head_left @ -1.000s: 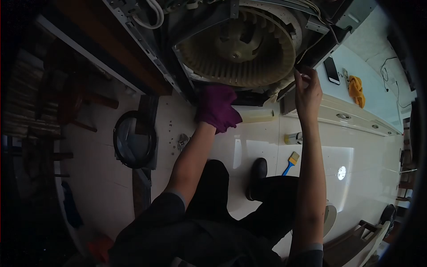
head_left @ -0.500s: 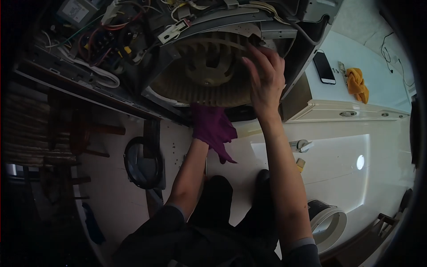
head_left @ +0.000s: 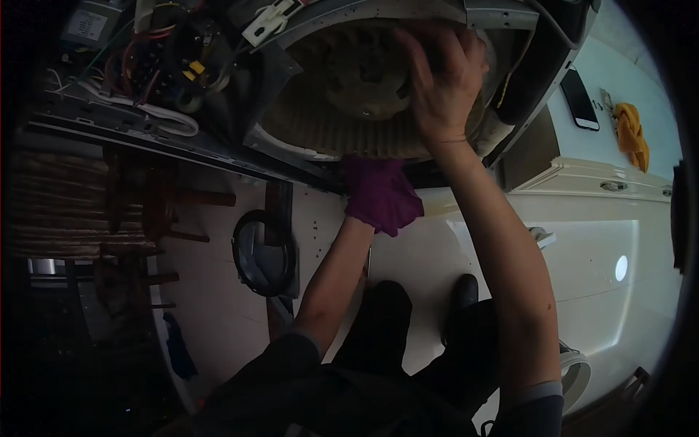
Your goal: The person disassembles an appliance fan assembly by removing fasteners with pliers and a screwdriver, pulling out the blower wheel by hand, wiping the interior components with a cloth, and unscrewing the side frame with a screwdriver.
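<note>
Hands apart: I see the right hand point(head_left: 445, 91), fingers bent, has moved from beside the fan wheel point(head_left: 342, 142) to over it; grip too dark to tell. The left hand point(head_left: 370, 186), hidden in purple cloth point(head_left: 397, 207), stays under the rim, so I judge both now attend the housed wheel. Beyond: tiled floor point(head_left: 575, 295), black ring point(head_left: 292, 256), counter point(head_left: 619, 76) with phone point(head_left: 579, 100).

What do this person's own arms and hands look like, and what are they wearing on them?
Dark grey short sleeves with lighter grey edges end near the elbows. The forearms below are bare. The right hand wears no glove; the left is hidden by purple cloth.
</note>
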A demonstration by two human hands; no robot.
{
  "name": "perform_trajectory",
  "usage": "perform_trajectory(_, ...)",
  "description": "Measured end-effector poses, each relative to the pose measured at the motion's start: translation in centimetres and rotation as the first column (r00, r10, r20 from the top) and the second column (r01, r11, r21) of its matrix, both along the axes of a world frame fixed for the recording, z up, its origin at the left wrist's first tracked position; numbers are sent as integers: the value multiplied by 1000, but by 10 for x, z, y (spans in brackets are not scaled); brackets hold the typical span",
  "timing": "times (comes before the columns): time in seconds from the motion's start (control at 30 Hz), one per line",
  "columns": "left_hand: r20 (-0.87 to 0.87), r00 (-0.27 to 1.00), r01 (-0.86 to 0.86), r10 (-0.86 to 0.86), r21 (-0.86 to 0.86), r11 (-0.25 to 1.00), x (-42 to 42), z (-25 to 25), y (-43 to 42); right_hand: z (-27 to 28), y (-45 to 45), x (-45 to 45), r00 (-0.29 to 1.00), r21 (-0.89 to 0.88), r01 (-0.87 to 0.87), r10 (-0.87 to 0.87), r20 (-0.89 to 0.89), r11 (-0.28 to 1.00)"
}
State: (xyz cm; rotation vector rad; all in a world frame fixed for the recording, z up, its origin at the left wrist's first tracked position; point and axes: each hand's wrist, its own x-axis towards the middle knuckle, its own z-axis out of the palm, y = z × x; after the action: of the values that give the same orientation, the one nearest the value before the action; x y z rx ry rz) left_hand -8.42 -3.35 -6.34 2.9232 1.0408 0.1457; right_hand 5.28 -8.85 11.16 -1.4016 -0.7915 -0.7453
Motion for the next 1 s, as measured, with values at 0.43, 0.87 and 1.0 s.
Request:
perform_trajectory(0.43, 477, 879, 160, 14, -323, 933, -15, 0, 7, -39, -98, 7, 607, -369, -454, -21, -794, 811)
perform_trajectory(0.87, 565, 814, 344, 136, -658, 670, -32, 5, 6, -40, 22, -38, 978, -582, 24, 101, 182, 813)
perform_trajectory(1.0, 480, 822, 384, 307, -865, 323, -36, 6, -2, -39, 41, -34, 994, -606, -91, 110, -5, 790)
